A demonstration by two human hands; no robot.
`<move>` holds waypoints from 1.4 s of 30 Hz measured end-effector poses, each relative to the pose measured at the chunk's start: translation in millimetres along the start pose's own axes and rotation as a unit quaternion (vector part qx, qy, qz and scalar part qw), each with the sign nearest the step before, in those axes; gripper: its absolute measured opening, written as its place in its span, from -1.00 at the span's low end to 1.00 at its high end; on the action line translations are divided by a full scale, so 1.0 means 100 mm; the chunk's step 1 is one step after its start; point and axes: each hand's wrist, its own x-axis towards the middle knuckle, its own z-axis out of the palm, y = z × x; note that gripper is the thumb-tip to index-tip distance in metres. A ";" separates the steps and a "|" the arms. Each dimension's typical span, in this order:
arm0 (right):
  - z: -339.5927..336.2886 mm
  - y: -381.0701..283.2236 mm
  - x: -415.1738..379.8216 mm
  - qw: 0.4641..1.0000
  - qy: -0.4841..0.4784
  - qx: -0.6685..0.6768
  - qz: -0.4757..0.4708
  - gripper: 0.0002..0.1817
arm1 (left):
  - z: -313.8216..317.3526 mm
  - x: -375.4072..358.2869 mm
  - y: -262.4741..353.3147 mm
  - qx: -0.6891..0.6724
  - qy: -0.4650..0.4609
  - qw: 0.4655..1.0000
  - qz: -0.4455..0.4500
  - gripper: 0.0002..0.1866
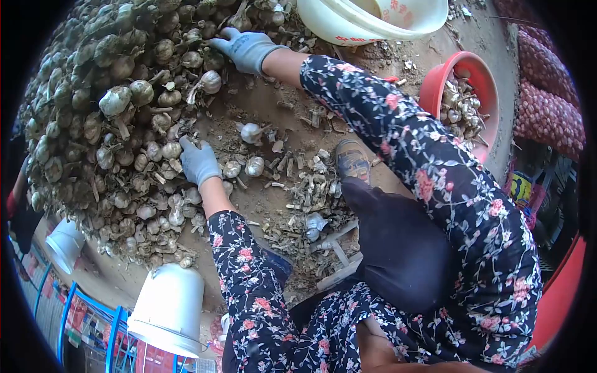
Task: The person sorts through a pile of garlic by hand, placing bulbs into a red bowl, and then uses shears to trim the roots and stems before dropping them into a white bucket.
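Observation:
A large heap of garlic bulbs (118, 130), dirty and with dry stalks, fills the left side of the head view. My left hand (200, 163), in a grey glove, rests at the heap's lower right edge with its fingers apart, close to some bulbs. Farther up, my right hand (249, 51), gloved the same way, reaches to the heap's upper right edge, its visible fingers spread. Neither hand visibly holds a bulb, though some fingertips are hard to see against the heap. A pale loose garlic bulb (250, 132) lies on the ground between the hands.
Cut stalks (311, 193) litter the ground by my shoe (353, 163). A red basin (491, 93) holds trimmed garlic at right, near filled mesh sacks (547, 112). A cream tub (373, 28) stands at the top. White buckets (171, 298) are at lower left.

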 end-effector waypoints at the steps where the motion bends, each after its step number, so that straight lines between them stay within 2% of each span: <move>1: 0.09 0.02 0.02 1.000 -0.006 -0.013 0.011 -0.31 | -0.05 -0.01 0.03 -0.007 -0.010 1.000 -0.004 -0.50; 2: 0.19 0.05 -0.03 1.000 -0.009 -0.004 0.015 -0.29 | -0.06 -0.01 0.03 -0.008 -0.008 1.000 -0.003 -0.50; 4: 0.16 -0.03 -0.36 0.998 -0.066 -0.018 0.008 -0.39 | 0.01 0.02 -0.01 -0.011 0.009 1.000 0.005 -0.50; 5: 0.11 -0.05 -0.52 0.998 -0.063 -0.019 0.006 -0.39 | 0.04 0.04 -0.01 0.006 0.004 1.000 0.001 -0.49; 7: 0.05 -0.03 -0.76 0.984 -0.169 -0.009 -0.050 -0.54 | 0.05 0.06 -0.02 0.020 -0.009 1.000 0.003 -0.48; 8: 0.04 -0.02 -0.76 0.984 -0.171 -0.007 -0.044 -0.54 | 0.07 0.04 -0.02 0.036 -0.024 0.999 0.004 -0.47; 10: -0.02 -0.06 -0.62 0.990 -0.113 -0.007 -0.085 -0.52 | 0.16 -0.03 -0.08 0.017 -0.018 1.000 0.012 -0.54; 11: -0.06 -0.14 -0.40 0.993 -0.084 -0.021 -0.077 -0.57 | 0.27 -0.06 -0.15 -0.031 0.018 0.996 0.079 -0.56; 12: -0.08 -0.17 -0.19 0.994 0.016 0.009 -0.110 -0.62 | 0.38 -0.06 -0.23 -0.077 0.054 0.985 0.147 -0.58; 13: -0.15 -0.27 0.11 0.996 0.032 -0.007 -0.088 -0.63 | 0.46 -0.07 -0.25 -0.211 -0.002 0.973 0.092 -0.58; 14: -0.22 -0.35 0.35 0.995 0.080 0.003 -0.067 -0.57 | 0.44 -0.11 -0.25 -0.210 -0.002 0.973 0.095 -0.58; 15: -0.25 -0.39 0.55 0.996 0.074 0.040 -0.040 -0.37 | 0.43 -0.19 -0.25 -0.183 -0.007 0.978 0.103 -0.56; 18: 0.09 -0.29 0.77 0.998 0.038 -0.030 -0.036 -0.36 | 0.50 -0.25 -0.30 -0.149 -0.020 0.984 0.091 -0.55; 19: 0.08 -0.30 0.65 0.997 0.042 -0.030 -0.055 -0.45 | 0.70 -0.16 -0.41 -0.232 0.000 0.968 0.097 -0.58; 20: 0.11 -0.31 0.57 0.999 -0.002 -0.022 -0.038 -0.55 | 0.81 -0.10 -0.46 -0.315 0.023 0.943 0.100 -0.60; 21: 0.07 -0.34 0.35 0.999 -0.037 0.005 -0.005 -0.61 | 0.75 -0.13 -0.39 -0.436 -0.036 0.899 0.013 -0.72; 22: 0.17 -0.23 0.20 0.999 -0.041 0.007 -0.020 -0.59 | 0.66 -0.20 -0.36 -0.437 -0.033 0.899 0.008 -0.72; 23: 0.24 -0.10 0.07 0.998 -0.059 -0.012 -0.030 -0.53 | 0.54 -0.26 -0.31 -0.497 -0.051 0.866 -0.016 -0.79; 24: 0.26 0.00 -0.10 0.999 -0.015 -0.013 -0.038 -0.49 | 0.49 -0.31 -0.31 -0.555 -0.069 0.828 -0.038 -0.86; 25: 0.29 0.13 -0.18 1.000 -0.011 0.020 -0.002 -0.51 | 0.51 -0.33 -0.36 -0.622 -0.076 0.778 -0.043 -0.92; 26: 0.31 0.26 -0.28 0.997 0.027 0.077 0.011 -0.57 | 0.64 -0.29 -0.46 -0.596 0.017 0.802 0.031 -0.85; 27: 0.22 0.29 -0.48 0.983 0.038 0.178 0.040 -0.64 | 0.52 -0.40 -0.43 -0.642 0.027 0.765 -0.050 -0.80; 28: 0.09 0.29 -0.66 0.959 0.052 0.272 0.066 -0.71 | 0.27 -0.54 -0.29 -0.685 0.039 0.716 -0.129 -0.74; 29: 0.09 0.31 -0.82 0.885 -0.022 0.460 0.074 -0.68 | -0.01 -0.68 -0.13 -0.722 0.038 0.660 -0.203 -0.69; 30: 0.19 0.29 -0.97 0.768 -0.097 0.628 0.080 -0.62 | 0.05 -0.67 -0.23 -0.776 0.021 0.580 -0.247 -0.75; 31: 0.34 0.17 -1.16 0.598 -0.114 0.784 0.119 -0.59 | 0.14 -0.71 -0.25 -0.797 0.009 0.558 -0.231 -0.77; 32: 0.07 -0.05 -1.41 0.562 -0.183 0.784 0.188 -0.65 | 0.19 -0.73 -0.22 -0.819 -0.003 0.534 -0.212 -0.79; 33: 0.08 -0.20 -1.55 0.500 -0.240 0.809 0.195 -0.73 | -0.02 -0.92 0.06 -0.786 0.005 0.592 -0.179 -0.86; 34: 0.25 -0.28 -1.64 0.460 -0.279 0.820 0.198 -0.81 | 0.10 -0.96 0.24 -0.803 0.035 0.576 -0.147 -0.91; 35: 0.45 -0.27 -1.70 0.422 -0.311 0.833 0.175 -0.81 | 0.07 -1.10 0.49 -0.727 0.045 0.673 -0.132 -0.90; 36: 0.40 -0.34 -1.75 0.407 -0.316 0.830 0.215 -0.81 | 0.03 -1.23 0.67 -0.636 0.052 0.761 -0.115 -0.83; 37: 0.33 -0.35 -1.80 0.422 -0.300 0.831 0.203 -0.80 | 0.05 -1.29 0.67 -0.523 0.073 0.849 -0.001 -0.76; 38: 0.24 -0.34 -1.84 0.437 -0.283 0.832 0.190 -0.80 | 0.09 -1.34 0.64 -0.393 0.093 0.907 0.115 -0.69; 39: 0.23 -0.30 -1.87 0.437 -0.278 0.834 0.188 -0.80 | 0.11 -1.35 0.64 -0.397 0.060 0.902 0.158 -0.58; 41: 0.26 -0.17 -1.93 0.393 -0.297 0.859 0.136 -0.82 | 0.31 -1.33 0.62 -0.390 0.052 0.897 0.202 -0.57; 42: 0.30 -0.12 -1.96 0.394 -0.293 0.861 0.135 -0.82 | 0.36 -1.31 0.61 -0.380 0.043 0.892 0.240 -0.54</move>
